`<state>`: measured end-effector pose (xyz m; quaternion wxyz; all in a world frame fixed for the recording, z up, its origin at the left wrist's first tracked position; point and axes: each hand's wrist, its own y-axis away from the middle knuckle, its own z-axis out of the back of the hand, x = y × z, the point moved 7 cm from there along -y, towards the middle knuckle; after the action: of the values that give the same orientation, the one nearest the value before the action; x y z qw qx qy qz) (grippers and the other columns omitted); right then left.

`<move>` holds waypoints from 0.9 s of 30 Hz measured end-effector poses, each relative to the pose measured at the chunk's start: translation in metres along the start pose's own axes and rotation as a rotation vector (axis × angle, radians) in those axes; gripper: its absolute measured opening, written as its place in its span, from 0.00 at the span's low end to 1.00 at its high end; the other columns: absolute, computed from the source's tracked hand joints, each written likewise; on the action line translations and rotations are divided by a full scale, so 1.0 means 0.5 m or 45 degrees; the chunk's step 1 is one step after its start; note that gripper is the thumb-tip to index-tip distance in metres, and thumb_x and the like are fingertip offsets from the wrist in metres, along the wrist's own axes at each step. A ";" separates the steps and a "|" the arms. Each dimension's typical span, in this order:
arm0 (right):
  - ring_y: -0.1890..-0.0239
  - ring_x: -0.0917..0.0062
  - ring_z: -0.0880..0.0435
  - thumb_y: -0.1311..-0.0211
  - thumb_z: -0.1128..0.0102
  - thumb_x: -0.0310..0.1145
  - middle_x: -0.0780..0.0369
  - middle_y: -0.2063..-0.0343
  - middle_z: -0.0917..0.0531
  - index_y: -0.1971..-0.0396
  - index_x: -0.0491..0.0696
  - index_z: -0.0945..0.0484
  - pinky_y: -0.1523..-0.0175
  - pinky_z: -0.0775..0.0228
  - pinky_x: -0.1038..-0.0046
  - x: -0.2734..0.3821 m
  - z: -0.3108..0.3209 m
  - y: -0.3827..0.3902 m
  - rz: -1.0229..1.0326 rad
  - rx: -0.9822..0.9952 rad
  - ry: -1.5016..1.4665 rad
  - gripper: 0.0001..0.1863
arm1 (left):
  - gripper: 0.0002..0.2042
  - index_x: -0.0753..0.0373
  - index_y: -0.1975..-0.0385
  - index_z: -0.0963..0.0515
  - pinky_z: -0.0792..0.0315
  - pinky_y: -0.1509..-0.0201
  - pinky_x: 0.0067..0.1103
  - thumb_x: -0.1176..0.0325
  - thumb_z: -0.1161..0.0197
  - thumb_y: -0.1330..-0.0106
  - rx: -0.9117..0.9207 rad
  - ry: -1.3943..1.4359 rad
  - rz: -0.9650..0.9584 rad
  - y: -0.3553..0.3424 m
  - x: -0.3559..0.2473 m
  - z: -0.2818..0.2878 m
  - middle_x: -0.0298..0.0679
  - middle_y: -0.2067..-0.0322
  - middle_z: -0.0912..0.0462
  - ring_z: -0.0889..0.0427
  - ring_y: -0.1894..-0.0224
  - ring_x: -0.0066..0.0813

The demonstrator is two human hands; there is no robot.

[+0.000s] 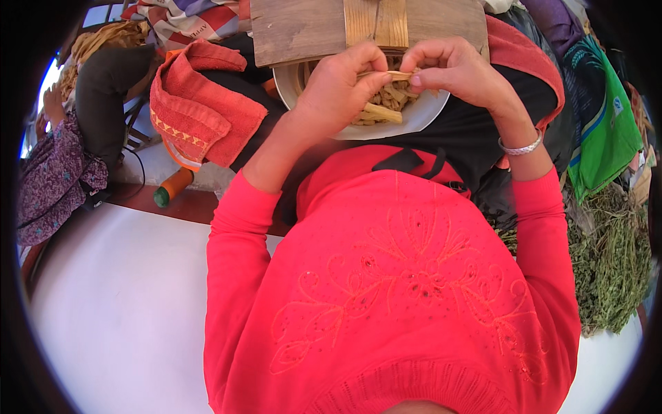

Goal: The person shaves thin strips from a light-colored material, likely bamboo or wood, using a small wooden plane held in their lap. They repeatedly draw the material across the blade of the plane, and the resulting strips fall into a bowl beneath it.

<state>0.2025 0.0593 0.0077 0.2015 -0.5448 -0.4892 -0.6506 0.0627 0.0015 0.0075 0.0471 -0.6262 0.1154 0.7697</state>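
While held over bowl (423,120), tan strip (392,72): 1 o'clock
Left hand (336,87): pinching 9 o'clock side
Right hand (460,72): pinching 3 o'clock side

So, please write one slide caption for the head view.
Left hand and right hand pinch a tan strip above a white bowl.

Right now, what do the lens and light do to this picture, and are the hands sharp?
Head view: black corners frame a round fisheye image; head view, far left: a blown-out bright patch; head view, lower left: the white surface has a curving edge; head view, top: left hand and right hand look fairly sharp.
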 end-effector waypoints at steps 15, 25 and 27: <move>0.73 0.88 0.27 0.39 0.42 0.29 0.69 0.76 0.22 0.65 0.41 0.21 0.67 0.33 0.83 0.036 0.079 -0.038 0.341 -0.744 0.235 0.07 | 0.06 0.65 0.63 0.25 0.35 0.66 0.12 0.69 0.43 0.33 -0.021 0.188 0.087 -0.092 0.040 0.107 0.27 0.71 0.25 0.30 0.70 0.13; 0.71 0.74 0.22 0.40 0.44 0.27 0.60 0.75 0.20 0.66 0.43 0.20 0.63 0.30 0.75 0.021 0.090 -0.037 0.469 -1.033 0.551 0.06 | 0.07 0.66 0.66 0.24 0.33 0.66 0.16 0.68 0.45 0.33 -0.129 0.001 0.060 -0.148 0.058 0.106 0.28 0.74 0.26 0.29 0.70 0.14; 0.70 0.66 0.20 0.41 0.45 0.26 0.56 0.73 0.20 0.67 0.43 0.21 0.62 0.29 0.72 0.025 0.076 -0.049 0.510 -1.020 0.714 0.05 | 0.07 0.65 0.66 0.24 0.31 0.67 0.19 0.67 0.45 0.33 -0.213 -0.239 -0.035 -0.157 0.089 0.109 0.33 0.76 0.23 0.26 0.73 0.21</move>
<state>0.1983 0.1059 0.0059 0.2210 -0.4668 -0.0160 -0.8562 0.0185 0.0871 -0.0348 0.0157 -0.5545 0.0373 0.8312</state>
